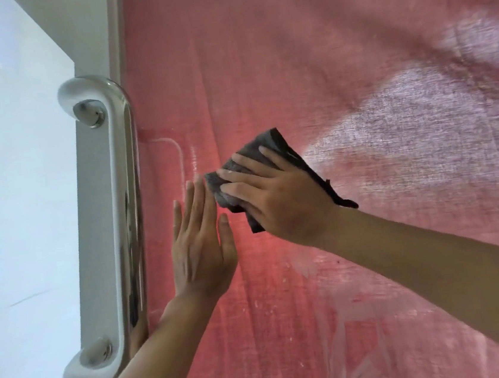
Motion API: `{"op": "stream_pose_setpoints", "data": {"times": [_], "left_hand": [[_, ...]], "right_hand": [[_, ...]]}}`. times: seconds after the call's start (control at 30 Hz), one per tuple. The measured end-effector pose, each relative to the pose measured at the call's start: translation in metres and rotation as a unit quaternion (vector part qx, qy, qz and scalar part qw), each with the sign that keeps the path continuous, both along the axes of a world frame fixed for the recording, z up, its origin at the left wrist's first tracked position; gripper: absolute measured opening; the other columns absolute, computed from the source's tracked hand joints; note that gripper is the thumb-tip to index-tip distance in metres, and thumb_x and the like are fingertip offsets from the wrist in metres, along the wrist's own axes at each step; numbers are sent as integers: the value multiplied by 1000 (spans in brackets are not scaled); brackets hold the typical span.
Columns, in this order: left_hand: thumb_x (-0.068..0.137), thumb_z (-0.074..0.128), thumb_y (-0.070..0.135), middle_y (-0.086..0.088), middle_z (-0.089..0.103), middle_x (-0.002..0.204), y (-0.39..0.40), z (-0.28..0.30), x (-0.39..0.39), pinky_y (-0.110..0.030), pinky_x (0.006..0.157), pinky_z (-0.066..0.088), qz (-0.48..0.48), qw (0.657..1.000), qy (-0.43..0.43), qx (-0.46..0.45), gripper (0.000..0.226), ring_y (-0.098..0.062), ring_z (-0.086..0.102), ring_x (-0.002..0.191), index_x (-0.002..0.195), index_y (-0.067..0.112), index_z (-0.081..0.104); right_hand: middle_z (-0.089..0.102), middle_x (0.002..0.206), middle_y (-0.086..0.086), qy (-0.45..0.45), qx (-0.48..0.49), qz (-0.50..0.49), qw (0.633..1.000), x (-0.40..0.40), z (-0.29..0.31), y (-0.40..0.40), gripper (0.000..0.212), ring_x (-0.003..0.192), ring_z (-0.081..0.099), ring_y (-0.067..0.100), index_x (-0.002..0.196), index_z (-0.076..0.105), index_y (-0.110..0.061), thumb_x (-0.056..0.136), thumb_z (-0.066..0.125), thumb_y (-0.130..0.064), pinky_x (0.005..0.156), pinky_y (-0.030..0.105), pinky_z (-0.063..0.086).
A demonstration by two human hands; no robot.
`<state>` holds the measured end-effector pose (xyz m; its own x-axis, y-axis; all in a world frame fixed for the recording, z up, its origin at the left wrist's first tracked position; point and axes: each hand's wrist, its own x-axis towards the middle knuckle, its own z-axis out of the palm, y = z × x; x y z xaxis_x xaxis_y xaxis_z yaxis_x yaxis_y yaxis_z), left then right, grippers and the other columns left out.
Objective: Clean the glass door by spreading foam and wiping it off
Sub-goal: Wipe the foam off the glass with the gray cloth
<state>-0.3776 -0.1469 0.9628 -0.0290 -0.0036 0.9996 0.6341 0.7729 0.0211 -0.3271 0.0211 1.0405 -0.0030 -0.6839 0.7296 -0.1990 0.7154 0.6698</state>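
The glass door [335, 54] fills most of what I can see, with a red curtain [288, 324] hanging behind it so the whole pane reads pink, and thin whitish streaks [177, 153] of foam or residue showing near the handle side. The right hand [277, 198] lies flat over a dark grey cloth [265, 146], fingers spread and pressing it against the glass; it isn't bunched in a fist, which I'd guess is to keep as much of the rag as possible in contact while wiping. A loose corner of the cloth trails out past the wrist on the right. The left hand [200, 244] is just beside it, palm flat on the pane, fingers straight and together pointing up, holding nothing; it looks to be bracing the door so it doesn't swing under the rubbing. Its fingertips nearly meet the edge of the cloth. Both forearms reach in from low and near, the right one crossing from the far right. To the left stands the steel pull handle [125, 203] on the door frame [97, 175], untouched.
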Motion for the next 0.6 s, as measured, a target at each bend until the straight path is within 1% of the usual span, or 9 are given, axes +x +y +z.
{"op": "stream_pose_setpoints", "data": {"times": [0.07, 0.1, 0.2, 0.27, 0.3, 0.4, 0.47, 0.5, 0.6], "left_hand": [[103, 28, 23, -9, 21, 168, -2, -3, 0, -48, 129, 12, 4, 1000, -2, -12, 60, -22, 13, 158, 159, 2, 25], [103, 28, 23, -10, 20, 168, -3, -4, 0, -49, 129, 12, 7, 1000, -4, -12, 60, -23, 13, 158, 159, 0, 25], [103, 28, 22, -9, 17, 168, -1, -2, -2, -46, 130, 9, 9, 1000, -14, -4, 60, -21, 10, 159, 159, 0, 23], [104, 27, 23, -9, 16, 169, -2, -3, -2, -45, 130, 9, 8, 1000, -15, -5, 60, -20, 9, 159, 159, 1, 22], [104, 27, 23, -10, 16, 169, -3, -3, -2, -45, 130, 9, 5, 1000, -15, -7, 60, -20, 9, 159, 160, 1, 22], [106, 28, 21, -8, 17, 170, -5, -4, -2, -46, 130, 10, -4, 1000, -9, -6, 58, -18, 8, 159, 161, 4, 22], [106, 29, 21, -9, 18, 169, -3, -5, -2, -47, 129, 12, -3, 1000, -6, -7, 57, -18, 9, 159, 160, 3, 24], [105, 30, 22, -10, 18, 169, -2, -5, -2, -49, 129, 13, -1, 1000, -4, -5, 58, -20, 10, 159, 159, 1, 25], [104, 30, 23, -10, 18, 168, -3, -4, -2, -48, 129, 12, 6, 1000, -8, -6, 60, -21, 11, 159, 159, 0, 25]], "right_hand": [[56, 149, -6, 7, 25, -16, 1000, 1, 11, 4, 29, 145, 45, 19, 129, 68, -20, 103, 55, -22, 121, 49, 30], [55, 150, -7, 11, 0, -22, 1000, 0, 22, 1, 30, 145, 44, 19, 130, 67, -21, 103, 54, -23, 122, 49, 28], [53, 152, -6, 3, -156, -6, 988, -2, 53, -21, 31, 149, 39, 19, 131, 66, -20, 107, 47, -23, 125, 49, 20], [53, 153, -5, 1, -198, 5, 980, -4, 47, -34, 30, 150, 37, 21, 130, 66, -20, 106, 48, -21, 126, 48, 17], [53, 152, -4, -1, -189, 7, 982, -4, 34, -36, 29, 149, 38, 21, 130, 66, -19, 104, 51, -20, 125, 49, 18], [55, 150, -3, -5, -85, 8, 996, -3, -8, -25, 32, 147, 42, 22, 131, 67, -18, 102, 53, -19, 124, 49, 24], [55, 151, -3, -6, -48, -16, 999, 0, -6, -12, 33, 147, 42, 21, 131, 67, -19, 102, 51, -20, 123, 49, 25], [55, 151, -4, 4, -64, -20, 998, 0, 5, -10, 32, 147, 42, 21, 130, 67, -20, 103, 51, -21, 123, 49, 25], [53, 153, -2, 4, -205, -3, 979, 5, 45, -18, 31, 149, 38, 22, 130, 66, -19, 106, 48, -22, 125, 51, 19]]}}
